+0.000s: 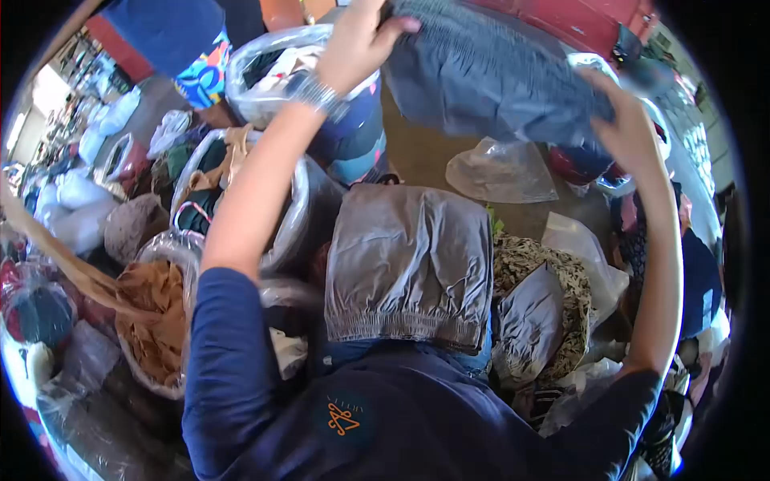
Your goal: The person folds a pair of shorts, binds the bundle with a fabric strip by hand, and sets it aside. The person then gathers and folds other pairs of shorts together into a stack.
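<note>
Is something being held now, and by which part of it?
A blue-grey garment, held at opposite ends of its gathered edge: left hand at one end, right hand at the other.

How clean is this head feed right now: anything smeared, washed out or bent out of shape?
Head view: strong fisheye bending, black corners, bluish fringing at the rim; the bright patch at far left washed out; right hand and the nearby end of the raised dark garment soft, probably motion blur; gray-brown garment on the lap fairly crisp, with sheen along its creases.
</note>
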The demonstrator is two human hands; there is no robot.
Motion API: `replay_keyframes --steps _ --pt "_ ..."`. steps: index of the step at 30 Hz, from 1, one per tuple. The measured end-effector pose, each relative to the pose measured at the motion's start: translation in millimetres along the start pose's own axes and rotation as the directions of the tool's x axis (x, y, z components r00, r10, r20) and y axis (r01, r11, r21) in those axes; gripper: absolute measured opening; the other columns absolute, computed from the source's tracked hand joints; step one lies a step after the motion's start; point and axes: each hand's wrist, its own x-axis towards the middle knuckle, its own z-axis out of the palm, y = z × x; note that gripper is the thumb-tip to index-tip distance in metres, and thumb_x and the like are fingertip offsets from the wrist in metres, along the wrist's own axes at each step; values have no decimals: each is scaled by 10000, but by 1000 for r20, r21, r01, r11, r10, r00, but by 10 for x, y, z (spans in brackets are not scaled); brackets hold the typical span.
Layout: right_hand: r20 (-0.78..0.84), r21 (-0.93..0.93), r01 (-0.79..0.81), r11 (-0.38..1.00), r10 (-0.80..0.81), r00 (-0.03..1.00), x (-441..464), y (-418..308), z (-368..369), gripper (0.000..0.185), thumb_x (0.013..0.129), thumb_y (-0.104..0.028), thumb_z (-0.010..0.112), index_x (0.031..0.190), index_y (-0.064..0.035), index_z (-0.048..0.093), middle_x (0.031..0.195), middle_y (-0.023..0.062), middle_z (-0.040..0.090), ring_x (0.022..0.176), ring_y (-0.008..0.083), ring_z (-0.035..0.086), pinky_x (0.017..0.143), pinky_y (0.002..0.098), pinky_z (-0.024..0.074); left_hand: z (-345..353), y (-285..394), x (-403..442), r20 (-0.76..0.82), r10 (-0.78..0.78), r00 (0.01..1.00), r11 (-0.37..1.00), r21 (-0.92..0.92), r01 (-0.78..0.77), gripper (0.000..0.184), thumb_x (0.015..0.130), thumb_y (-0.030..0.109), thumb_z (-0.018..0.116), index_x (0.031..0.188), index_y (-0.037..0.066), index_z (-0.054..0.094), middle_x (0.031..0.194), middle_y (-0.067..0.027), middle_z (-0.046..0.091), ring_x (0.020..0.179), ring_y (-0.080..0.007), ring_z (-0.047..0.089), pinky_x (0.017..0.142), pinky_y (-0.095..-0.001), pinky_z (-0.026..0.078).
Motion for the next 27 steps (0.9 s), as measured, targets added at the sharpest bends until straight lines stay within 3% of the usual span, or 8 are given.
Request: replay_keyframes --steps 1,3,6,9,15,21,25,27 --pt "79 170 -140 975 128 989 -197 -292 94 604 649 100 495 1211 -116 548 1124 161 603 1065 315 569 935 364 433 -169 101 -244 91 12 996 999 33 -15 292 776 -1 571 1060 42 518 947 -144 555 907 -306 545 829 -372 431" --pt "294 39 -168 985 149 944 -553 -882 190 634 661 118 488 1241 -134 528 1141 174 588 1047 339 569 932 379 447 -466 307 -763 293 131 947 981 102 -167 340 733 -37 553 1059 60 547 987 -124 565 946 -305 552 864 -378 438" --pt "558 -45 -21 999 43 829 -1225 -1186 819 608 704 83 480 1273 -130 453 964 134 579 819 288 616 691 387 532 -548 542 -1947 582 -84 809 996 18 91 390 686 -77 532 1043 76 564 1035 -112 525 1015 -309 519 897 -386 424" --pt "734 81 78 994 -113 670 -2060 -1365 1462 632 692 15 546 1297 -122 426 1078 109 544 877 242 570 674 345 522 -402 748 -3180 765 -127 631 958 -70 278 292 719 -38 551 976 98 565 990 -100 507 990 -297 516 859 -371 439" --pt "630 91 3 996 -60 774 -1878 -1498 1223 638 665 34 551 1282 -96 451 1107 118 549 886 254 550 710 339 505 -498 971 -3026 569 -183 802 982 66 177 225 742 2 571 940 107 547 985 -94 499 918 -299 538 758 -371 475" --pt "699 62 68 996 -93 709 -2184 -1616 1302 691 686 49 521 1350 -70 368 1235 183 466 1057 311 491 893 377 432 -525 1139 -3200 711 -138 689 979 -8 204 397 708 4 615 1079 131 555 1046 -101 499 1023 -300 504 869 -380 441" --pt "723 122 -99 988 -20 691 -1769 -1973 1134 801 711 -254 696 1378 -49 303 1320 221 356 1218 385 358 1038 516 261 -584 1218 -3004 515 -357 780 896 -48 442 505 670 -66 580 1152 76 531 1068 -106 511 1008 -289 514 866 -365 443" --pt "626 237 -86 968 -85 775 -1531 -2179 1302 986 607 -379 768 1405 -86 266 1385 224 292 1283 403 283 1061 554 204 -607 1263 -2900 520 -267 811 949 -4 315 459 673 -15 601 1121 70 552 1065 -82 532 1011 -281 519 877 -366 445"
